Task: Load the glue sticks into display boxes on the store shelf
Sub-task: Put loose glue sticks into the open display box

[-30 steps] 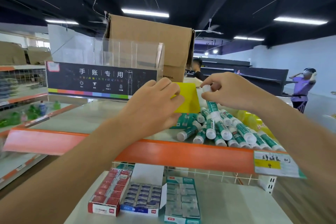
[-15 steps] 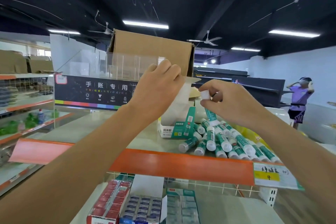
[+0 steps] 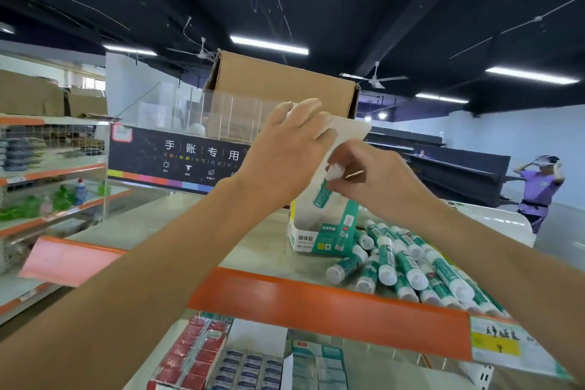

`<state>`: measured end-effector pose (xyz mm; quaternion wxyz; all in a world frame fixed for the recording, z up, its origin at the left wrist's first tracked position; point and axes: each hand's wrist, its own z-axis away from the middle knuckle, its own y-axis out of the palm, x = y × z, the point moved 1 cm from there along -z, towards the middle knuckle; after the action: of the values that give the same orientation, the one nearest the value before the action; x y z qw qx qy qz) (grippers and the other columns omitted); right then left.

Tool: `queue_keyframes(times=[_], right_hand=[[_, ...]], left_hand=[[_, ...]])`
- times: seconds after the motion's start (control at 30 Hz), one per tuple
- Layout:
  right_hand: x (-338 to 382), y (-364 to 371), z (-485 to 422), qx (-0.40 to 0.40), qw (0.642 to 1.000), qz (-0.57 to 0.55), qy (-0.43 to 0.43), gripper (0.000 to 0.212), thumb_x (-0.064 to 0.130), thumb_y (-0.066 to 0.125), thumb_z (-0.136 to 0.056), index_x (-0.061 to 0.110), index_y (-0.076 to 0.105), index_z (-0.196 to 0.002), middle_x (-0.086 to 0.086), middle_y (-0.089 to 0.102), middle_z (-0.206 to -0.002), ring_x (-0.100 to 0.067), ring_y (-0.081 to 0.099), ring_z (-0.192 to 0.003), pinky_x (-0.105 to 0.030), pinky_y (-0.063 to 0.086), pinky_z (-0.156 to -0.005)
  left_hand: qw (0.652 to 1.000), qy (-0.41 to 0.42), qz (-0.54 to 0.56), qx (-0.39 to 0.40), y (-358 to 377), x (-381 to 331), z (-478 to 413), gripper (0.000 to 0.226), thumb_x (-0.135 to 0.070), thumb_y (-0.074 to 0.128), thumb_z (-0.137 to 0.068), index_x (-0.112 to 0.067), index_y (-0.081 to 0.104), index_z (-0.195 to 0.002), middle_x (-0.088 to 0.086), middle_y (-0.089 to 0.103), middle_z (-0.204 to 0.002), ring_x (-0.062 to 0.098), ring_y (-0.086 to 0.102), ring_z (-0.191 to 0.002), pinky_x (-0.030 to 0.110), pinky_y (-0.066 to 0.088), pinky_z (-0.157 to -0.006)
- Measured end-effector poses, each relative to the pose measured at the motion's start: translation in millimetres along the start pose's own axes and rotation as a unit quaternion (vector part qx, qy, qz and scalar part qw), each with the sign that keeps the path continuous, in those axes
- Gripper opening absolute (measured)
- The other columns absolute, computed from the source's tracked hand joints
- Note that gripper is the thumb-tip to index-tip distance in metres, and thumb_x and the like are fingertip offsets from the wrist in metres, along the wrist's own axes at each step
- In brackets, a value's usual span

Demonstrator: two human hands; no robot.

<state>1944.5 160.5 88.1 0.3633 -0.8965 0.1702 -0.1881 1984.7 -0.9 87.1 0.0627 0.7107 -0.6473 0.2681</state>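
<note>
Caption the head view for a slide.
Left hand holds the display box by its flap; right hand pinches a glue stick above it.

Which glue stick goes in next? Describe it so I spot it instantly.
On the orange-edged shelf, in front of the brown carton, stands a white-and-green display box. Above its opening, the right hand pinches one glue stick. It alone is off the shelf, cap up; the rest lie in a pile beside the box.
</note>
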Motion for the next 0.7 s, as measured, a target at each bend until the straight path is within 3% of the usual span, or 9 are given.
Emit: queue_keyframes(times=[0.17, 0.33, 0.57, 0.7], right_hand=[[-12.7, 13.6, -10.1, 0.05, 0.997, 0.052, 0.017, 0.025, 0.025, 0.074, -0.077, 0.031, 0.058, -0.095, 0.01, 0.068, -0.084, -0.007, 0.067, -0.08, -0.035, 0.054, -0.08], [-13.7, 26.9, -21.5, 0.079, 0.996, 0.046, 0.007, 0.025, 0.023, 0.076, -0.076, 0.034, 0.055, -0.085, 0.014, 0.065, -0.086, -0.003, 0.067, -0.076, -0.021, 0.051, -0.072], [-20.5, 44.0, -30.3, 0.081, 0.993, 0.087, 0.008, 0.022, 0.027, 0.074, -0.075, 0.022, 0.055, -0.085, 0.011, 0.066, -0.08, -0.006, 0.064, -0.075, -0.022, 0.051, -0.071], [-17.6, 48.7, -32.6, 0.077, 0.992, 0.102, 0.009, 0.026, 0.035, 0.076, -0.075, 0.024, 0.054, -0.083, 0.013, 0.064, -0.079, -0.002, 0.061, -0.073, -0.013, 0.044, -0.062]], left_hand=[[1.0, -0.008, 0.012, -0.019, 2.8, -0.1, 0.0, 0.042, -0.008, 0.026, -0.084, -0.006, 0.064, -0.102, 0.012, 0.059, -0.117, 0.027, 0.034, -0.122, 0.043, 0.029, -0.1], [0.998, -0.009, 0.035, -0.053, 6.8, -0.3, -0.9, 0.04, -0.01, 0.029, -0.084, -0.005, 0.066, -0.101, 0.012, 0.06, -0.118, 0.028, 0.038, -0.122, 0.043, 0.031, -0.098], [0.996, -0.012, 0.045, -0.08, 9.4, -5.2, 1.7, 0.035, -0.009, 0.036, -0.084, -0.005, 0.067, -0.099, 0.013, 0.061, -0.117, 0.027, 0.038, -0.122, 0.042, 0.033, -0.1], [0.995, -0.021, 0.052, -0.08, 7.5, -6.3, 3.3, 0.039, -0.01, 0.032, -0.083, -0.005, 0.068, -0.099, 0.014, 0.062, -0.118, 0.03, 0.045, -0.121, 0.044, 0.036, -0.099]])
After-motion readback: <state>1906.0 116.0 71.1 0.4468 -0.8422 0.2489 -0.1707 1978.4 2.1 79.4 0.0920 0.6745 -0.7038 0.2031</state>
